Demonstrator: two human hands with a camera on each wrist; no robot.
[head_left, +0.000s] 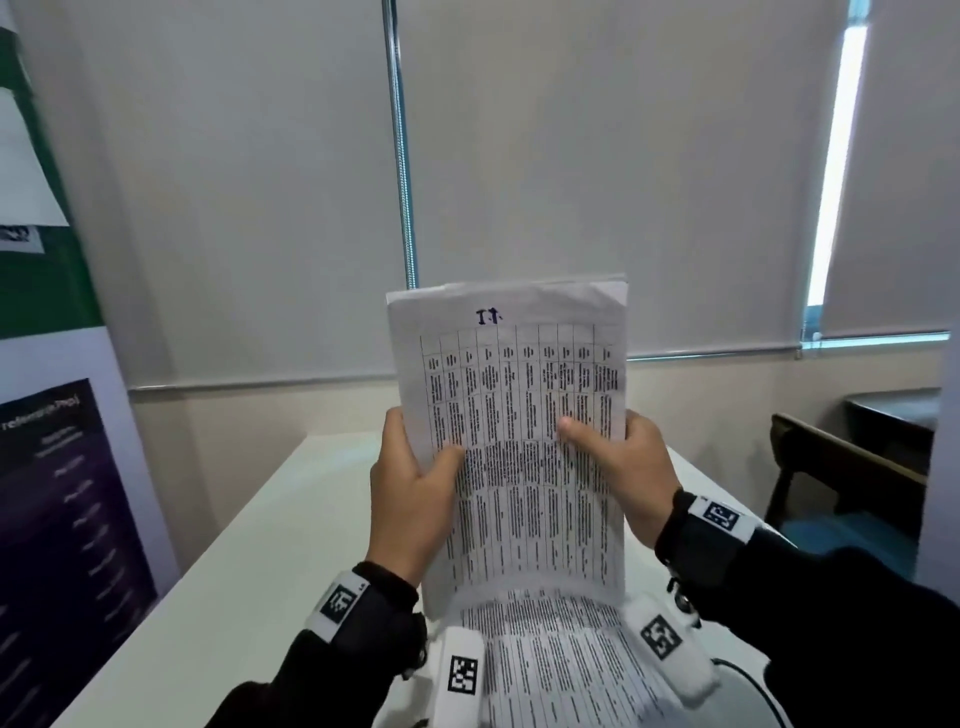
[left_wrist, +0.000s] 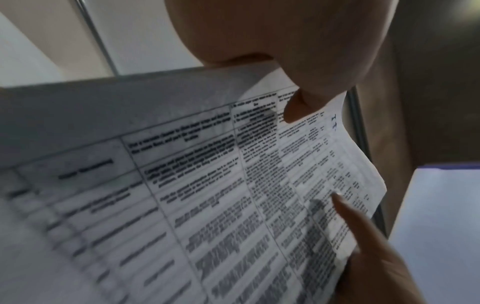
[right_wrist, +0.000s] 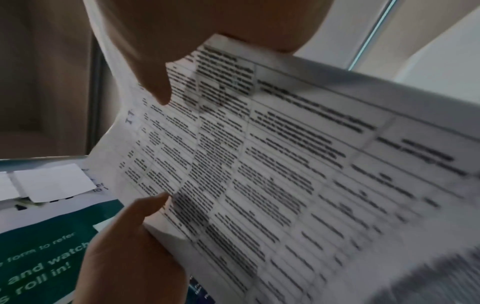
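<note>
1. The stack of papers (head_left: 519, 415) was off the table (head_left: 249, 571) and stood upright between the two hands, its printed table facing the person. Getting it up into the hands looked finished.
2. The left hand (head_left: 410, 499) pinched the stack's left edge. The left thumb (head_left: 447, 457) lay flat on the front sheet, and the other fingers curled round behind the paper.
3. The right hand (head_left: 623, 467) pinched the right edge in the same way, with the right thumb (head_left: 576, 431) pressed onto the print. Whether the fingers behind the sheets were spread or pressed together could not be told, as the paper hid them.
4. Above both thumbs the sheets rose free, up to a handwritten mark (head_left: 488, 316) near the top edge. There the back sheets stood slightly out past the front one at the corner above the right thumb, so the stack seemed not quite squared.
5. Below the thumbs the paper ran down between the wrists and bent forward towards the person. In both wrist views that lower part was too blurred to read.
6. Judged from this, roughly the first half was done: the stack was gathered and gripped. Evening up the edges and setting the stack down somewhere appeared to remain.
7. A poster (head_left: 62, 519) stood well beyond the left hand's knuckles, apart from the work.
</note>
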